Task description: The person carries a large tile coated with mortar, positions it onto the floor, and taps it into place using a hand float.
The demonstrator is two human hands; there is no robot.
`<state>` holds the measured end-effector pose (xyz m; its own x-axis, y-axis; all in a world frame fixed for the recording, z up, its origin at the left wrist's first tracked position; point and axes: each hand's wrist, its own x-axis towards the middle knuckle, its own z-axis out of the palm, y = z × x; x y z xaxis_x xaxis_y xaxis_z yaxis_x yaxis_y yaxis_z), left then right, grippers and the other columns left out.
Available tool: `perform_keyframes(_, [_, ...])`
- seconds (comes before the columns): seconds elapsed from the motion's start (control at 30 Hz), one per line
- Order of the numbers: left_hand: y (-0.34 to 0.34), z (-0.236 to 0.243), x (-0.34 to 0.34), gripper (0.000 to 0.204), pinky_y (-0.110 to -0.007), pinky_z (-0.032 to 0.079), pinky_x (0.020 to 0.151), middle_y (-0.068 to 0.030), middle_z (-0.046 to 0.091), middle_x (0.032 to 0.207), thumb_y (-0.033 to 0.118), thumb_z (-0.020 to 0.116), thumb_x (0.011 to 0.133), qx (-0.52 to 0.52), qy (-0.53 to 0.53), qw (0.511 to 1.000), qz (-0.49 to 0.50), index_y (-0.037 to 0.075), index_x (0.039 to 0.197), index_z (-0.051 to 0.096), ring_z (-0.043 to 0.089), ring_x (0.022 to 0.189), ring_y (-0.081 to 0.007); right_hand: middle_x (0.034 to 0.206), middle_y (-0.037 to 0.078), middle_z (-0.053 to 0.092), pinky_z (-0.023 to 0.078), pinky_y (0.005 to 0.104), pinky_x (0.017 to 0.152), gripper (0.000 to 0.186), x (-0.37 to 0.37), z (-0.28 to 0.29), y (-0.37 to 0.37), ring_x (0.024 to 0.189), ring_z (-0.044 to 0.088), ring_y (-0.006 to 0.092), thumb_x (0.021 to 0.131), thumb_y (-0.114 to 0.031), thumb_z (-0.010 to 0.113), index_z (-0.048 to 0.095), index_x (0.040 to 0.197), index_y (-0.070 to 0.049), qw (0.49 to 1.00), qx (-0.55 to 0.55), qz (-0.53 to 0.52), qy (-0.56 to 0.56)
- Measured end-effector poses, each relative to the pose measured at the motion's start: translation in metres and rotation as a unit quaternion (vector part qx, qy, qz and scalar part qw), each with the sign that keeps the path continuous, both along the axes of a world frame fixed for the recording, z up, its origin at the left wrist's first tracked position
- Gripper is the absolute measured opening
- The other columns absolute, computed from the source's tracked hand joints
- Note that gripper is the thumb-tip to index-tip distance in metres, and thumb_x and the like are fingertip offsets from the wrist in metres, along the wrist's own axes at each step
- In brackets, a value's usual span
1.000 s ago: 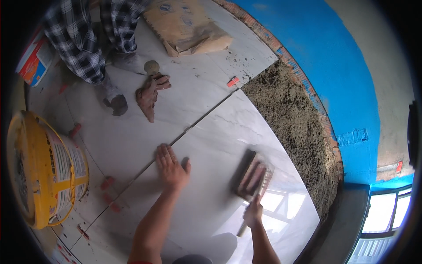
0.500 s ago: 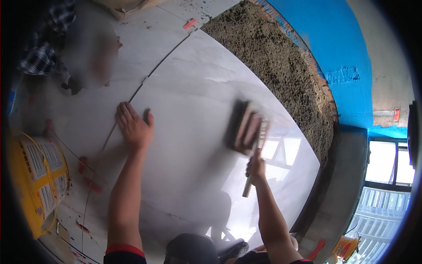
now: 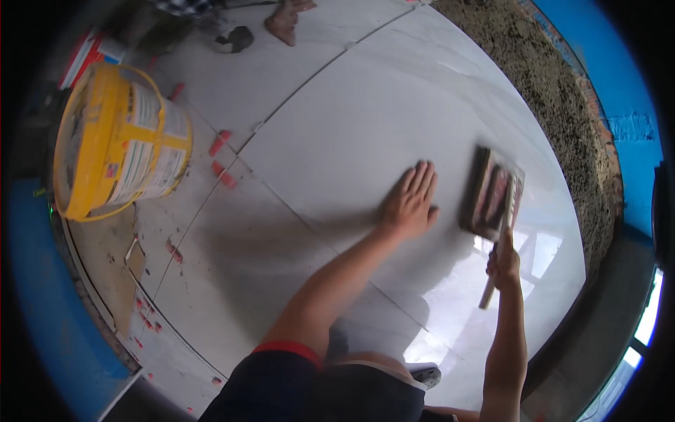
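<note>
My left hand [image 3: 409, 204] lies flat on a large glossy pale tile [image 3: 337, 151], its fingers stretched out and nothing in them. The wooden handle of a tile beater [image 3: 496, 191] is wrapped in my right hand [image 3: 504, 264]. This tool has a broad rectangular head with a reddish middle, and a dark shadow shows beside it. Whether the head touches the tile I cannot tell. Dark joints run along the tile's left and near sides. Red wedges [image 3: 220, 143] sit at the corner where the joints meet.
A yellow bucket [image 3: 151, 141] stands at the left, near a strip of blue wall. Rough mortar [image 3: 541, 70] borders the tile on the far right, with a blue wall [image 3: 622, 63] behind. Another person's bare limb [image 3: 285, 24] shows at the top. Small red pieces lie lower left.
The view has swung left, bringing the bucket further in. My left hand has shifted from the joint onto the tile, nearer the beater. My right hand keeps hold of the beater.
</note>
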<state>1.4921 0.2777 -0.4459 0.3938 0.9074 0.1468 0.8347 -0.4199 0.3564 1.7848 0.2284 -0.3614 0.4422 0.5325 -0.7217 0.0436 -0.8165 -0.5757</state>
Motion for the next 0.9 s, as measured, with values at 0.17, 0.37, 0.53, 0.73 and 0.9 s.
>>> perform_keyframes(0.17, [-0.093,0.017,-0.018,0.085,-0.045,0.002,0.126,-0.0225,0.022,0.164,0.053,0.047,0.095,-0.064,0.024,0.997,0.041,-0.006,0.153,0.03,0.013,0.154,-0.0345,0.053,-0.006,0.04,0.032,0.0266,0.035,0.056,0.108,0.088,-0.04,0.038,0.037,0.008,0.092,-0.073,0.052,0.05,0.071,-0.021,0.994,-0.054,0.035,-0.086])
perform_keyframes(0.37, [-0.093,0.009,-0.015,0.08,-0.047,0.015,0.124,-0.0255,0.025,0.162,0.047,0.046,0.098,-0.053,0.051,0.997,0.03,-0.01,0.152,0.029,0.019,0.153,-0.0368,0.052,-0.006,0.039,0.026,0.0213,0.035,0.051,0.218,0.232,-0.078,0.038,0.034,0.005,0.096,-0.067,0.05,0.053,0.08,-0.019,0.961,0.173,-0.102,-0.188])
perform_keyframes(0.53, [-0.096,0.013,-0.002,0.082,-0.047,0.012,0.125,-0.0269,0.019,0.163,0.048,0.044,0.1,-0.048,0.121,0.991,-0.005,-0.011,0.153,0.024,0.015,0.153,-0.0384,0.059,-0.004,0.038,0.03,0.0258,0.042,0.058,0.222,0.155,-0.131,0.045,0.035,0.0087,0.099,-0.069,0.042,0.046,0.085,-0.013,0.869,0.381,-0.183,-0.258])
perform_keyframes(0.73, [-0.098,0.01,-0.002,0.081,-0.048,0.013,0.124,-0.0269,0.02,0.163,0.044,0.048,0.1,0.0,0.103,0.995,-0.005,-0.01,0.153,0.023,0.016,0.153,-0.0391,0.05,0.0,0.035,0.032,0.0334,0.037,0.07,0.162,0.018,-0.274,0.038,0.037,0.0159,0.091,-0.08,0.043,0.04,0.065,-0.015,0.949,-0.127,-0.289,0.01])
perform_keyframes(0.9, [-0.108,0.007,-0.006,0.082,-0.05,0.015,0.123,-0.0271,0.021,0.162,0.044,0.051,0.097,0.017,0.115,0.993,-0.036,-0.009,0.154,0.022,0.018,0.152,-0.0407,0.053,0.0,0.042,0.028,0.0291,0.038,0.056,0.224,0.117,-0.274,0.038,0.036,0.013,0.101,-0.062,0.044,0.053,0.081,-0.011,0.976,-0.018,-0.212,0.056])
